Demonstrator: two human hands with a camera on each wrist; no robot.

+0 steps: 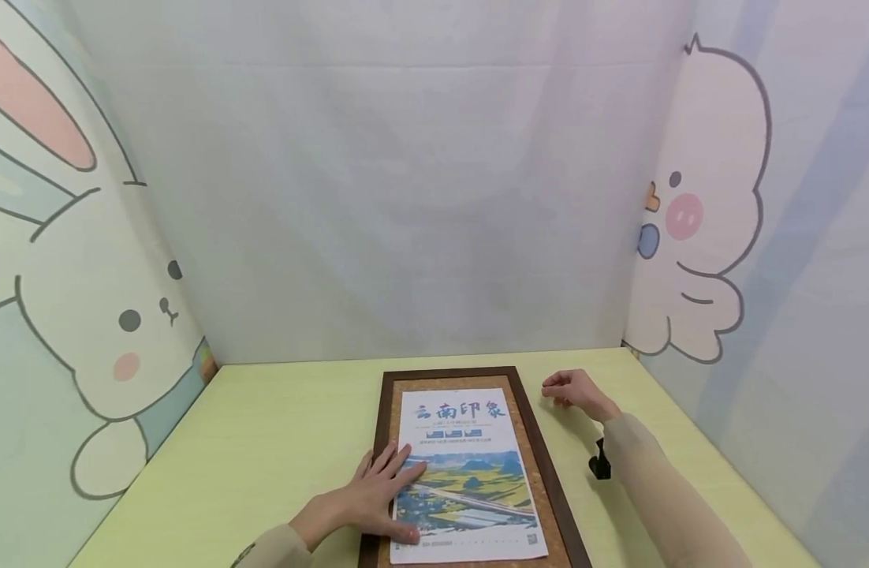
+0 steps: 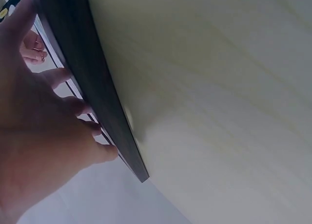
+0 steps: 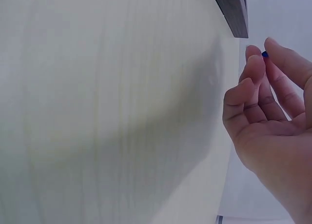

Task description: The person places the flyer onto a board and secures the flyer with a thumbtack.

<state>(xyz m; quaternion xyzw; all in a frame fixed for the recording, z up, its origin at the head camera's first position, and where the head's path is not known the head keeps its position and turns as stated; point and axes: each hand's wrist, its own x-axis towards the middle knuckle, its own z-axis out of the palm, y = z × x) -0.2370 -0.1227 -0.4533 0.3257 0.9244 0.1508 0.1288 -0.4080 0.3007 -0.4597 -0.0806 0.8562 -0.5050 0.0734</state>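
A poster [image 1: 470,442] with large Chinese characters and a landscape picture lies on a cork board [image 1: 449,383] with a dark wooden frame [image 1: 548,473]. My left hand [image 1: 378,493] rests on the board's left side, fingers spread over the frame and the poster's lower left part. To the right of the board, my right hand [image 1: 575,392] is raised above the table. Between its thumb and index finger it pinches a small blue pushpin [image 3: 264,53], mostly hidden by the fingertips. The pushpin is apart from the poster.
A small black container [image 1: 600,464] stands on the pale yellow-green table [image 1: 264,442], beside my right forearm. Light curtains enclose the table at the back and sides, with a cartoon rabbit [image 1: 101,315] on the left and a chick [image 1: 718,173] on the right.
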